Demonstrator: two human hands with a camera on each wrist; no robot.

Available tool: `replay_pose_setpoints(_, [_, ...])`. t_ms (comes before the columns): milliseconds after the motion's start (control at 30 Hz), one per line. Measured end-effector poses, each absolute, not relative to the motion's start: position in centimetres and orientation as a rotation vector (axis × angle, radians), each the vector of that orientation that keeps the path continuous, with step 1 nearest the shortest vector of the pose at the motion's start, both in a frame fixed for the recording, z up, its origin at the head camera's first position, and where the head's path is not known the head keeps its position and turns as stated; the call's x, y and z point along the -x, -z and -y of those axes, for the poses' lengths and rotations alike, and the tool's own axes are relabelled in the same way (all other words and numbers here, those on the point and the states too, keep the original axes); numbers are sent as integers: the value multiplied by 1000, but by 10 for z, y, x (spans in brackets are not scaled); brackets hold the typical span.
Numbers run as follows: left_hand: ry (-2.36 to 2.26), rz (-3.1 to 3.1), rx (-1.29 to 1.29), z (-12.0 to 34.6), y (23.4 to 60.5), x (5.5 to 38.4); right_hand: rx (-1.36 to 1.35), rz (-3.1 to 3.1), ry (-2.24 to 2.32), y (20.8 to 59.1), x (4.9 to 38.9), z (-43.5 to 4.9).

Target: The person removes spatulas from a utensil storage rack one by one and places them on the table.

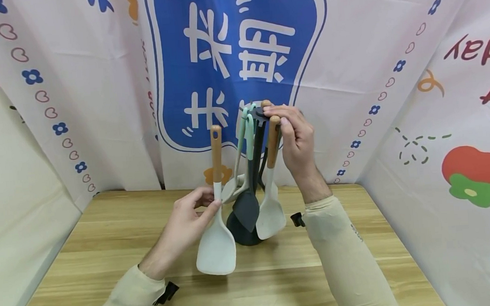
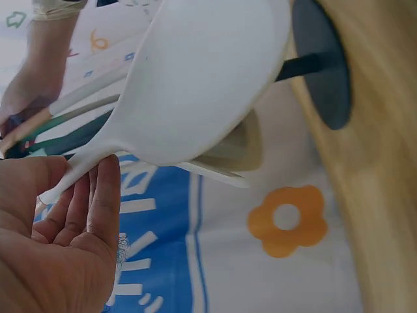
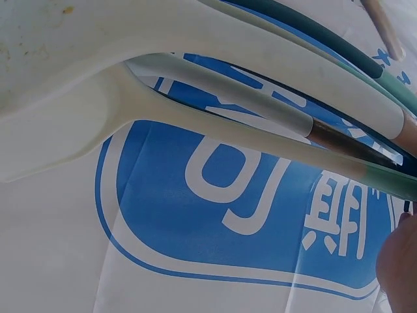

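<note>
My left hand [image 1: 186,221] pinches the white neck of a turner [image 1: 216,252] with a wooden handle, held upright in front of a dark utensil stand [image 1: 244,236]. In the left wrist view the white turner blade [image 2: 202,78] fills the upper middle, above the fingers. At the top of the stand, my right hand [image 1: 297,142] holds the hook ring, its thumb beside the wooden handle of another white turner [image 1: 271,217]. A black turner [image 1: 246,210] and mint-handled utensils [image 1: 249,138] hang there too. Only part of the right hand [image 3: 399,264] appears in the right wrist view.
The stand's round base rests on a wood-grain table [image 1: 118,237]. Behind the table hangs a printed white cloth [image 1: 114,110] with a blue sign panel. More cloth with a red fruit print [image 1: 478,170] closes the right side.
</note>
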State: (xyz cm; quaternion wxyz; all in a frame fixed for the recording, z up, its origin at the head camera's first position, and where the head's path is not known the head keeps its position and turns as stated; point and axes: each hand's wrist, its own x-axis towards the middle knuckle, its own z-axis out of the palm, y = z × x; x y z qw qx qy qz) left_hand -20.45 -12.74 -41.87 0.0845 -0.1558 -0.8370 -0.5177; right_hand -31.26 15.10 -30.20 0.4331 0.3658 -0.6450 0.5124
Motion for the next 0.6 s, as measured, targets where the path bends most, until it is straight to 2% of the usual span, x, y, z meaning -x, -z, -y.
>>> replay_pose_setpoints(600, [1722,2561,400,149,446,220,-917,1636,-1262,301,311,-154])
